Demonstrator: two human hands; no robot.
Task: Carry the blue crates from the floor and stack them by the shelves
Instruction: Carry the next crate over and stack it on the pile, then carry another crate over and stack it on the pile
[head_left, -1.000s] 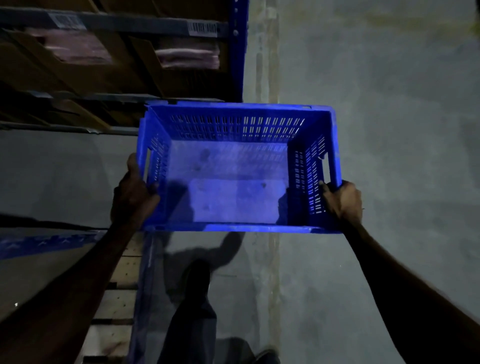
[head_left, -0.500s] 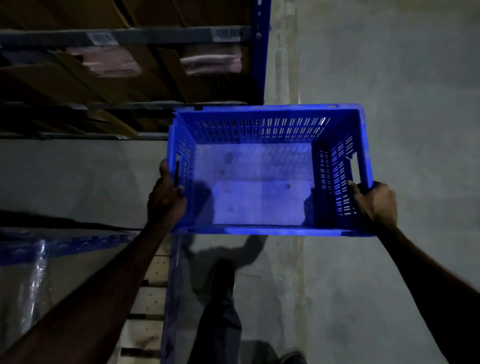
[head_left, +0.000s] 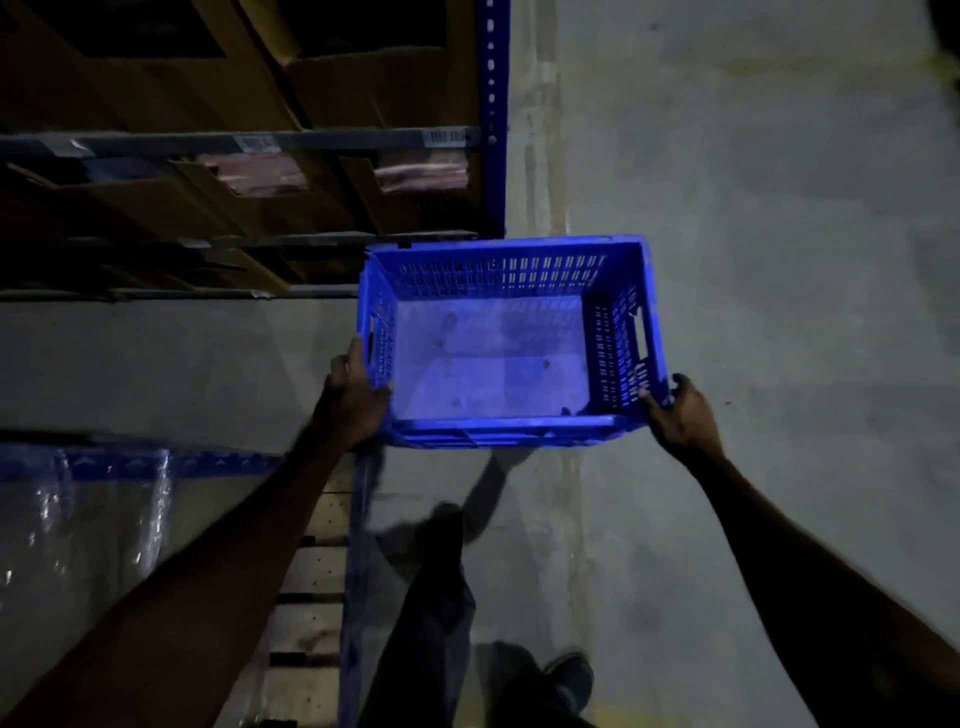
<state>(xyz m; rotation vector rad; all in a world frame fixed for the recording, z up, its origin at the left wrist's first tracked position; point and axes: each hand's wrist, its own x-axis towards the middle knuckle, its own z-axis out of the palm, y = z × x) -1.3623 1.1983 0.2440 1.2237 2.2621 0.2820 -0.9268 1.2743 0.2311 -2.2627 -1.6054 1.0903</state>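
Dim warehouse aisle with a bare concrete floor (head_left: 753, 260); lighting is poor and detail in shadow is limited.

Grip state: the left hand (head_left: 356, 397) is closed over the near-left corner of the blue crate (head_left: 493, 364), and the right hand (head_left: 680, 413) is closed over its near-right corner. Both hold at the rim, not through the handle slots. The crate is empty, upright and carried clear of the floor, ahead of the body.

Risks:
- Corner holds give less purchase than the slots; a slip at either hand would likely tilt or drop the crate.
- The crate's far-left corner is near the blue shelf upright (head_left: 493, 114); swinging left could strike it.
- Footing is hard to see; a shoe (head_left: 569, 675) steps just beside the pallet (head_left: 311, 571), a likely trip point.

Surroundings: shelves (head_left: 234, 140) loaded with cardboard boxes (head_left: 374, 88) stand far left. A wrapped load (head_left: 93, 519) sits near left. No stack of crates is visible, so the set-down spot cannot be confirmed.
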